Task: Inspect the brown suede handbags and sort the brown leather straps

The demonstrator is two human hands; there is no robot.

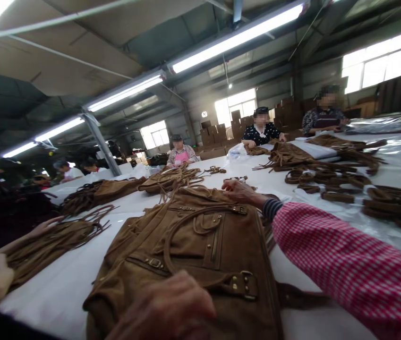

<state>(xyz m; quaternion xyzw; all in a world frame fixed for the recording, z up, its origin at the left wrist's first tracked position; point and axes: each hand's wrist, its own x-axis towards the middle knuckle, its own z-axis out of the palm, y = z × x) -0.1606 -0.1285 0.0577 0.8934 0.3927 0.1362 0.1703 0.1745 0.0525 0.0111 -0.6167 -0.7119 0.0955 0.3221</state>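
A brown suede-like handbag point(189, 245) lies flat on the white table in front of me, with a rolled handle point(167, 241), a buckle strap point(246, 284) and zips showing. My right hand point(241, 191), in a striped cuff and red checked sleeve, is at the bag's far edge. Its fingers are bent and closed on that edge. Low in the view, my left hand point(172, 307) is over the near part of the bag. Motion blurs it and its fingertips are hidden, so I cannot tell its grip.
At the left, another person's hands point(44, 226) touch a brown bag point(53, 248). Brown strap bundles point(388, 200) and more bags point(288, 156) lie right and beyond on the white table point(122, 226). Several people sit across it.
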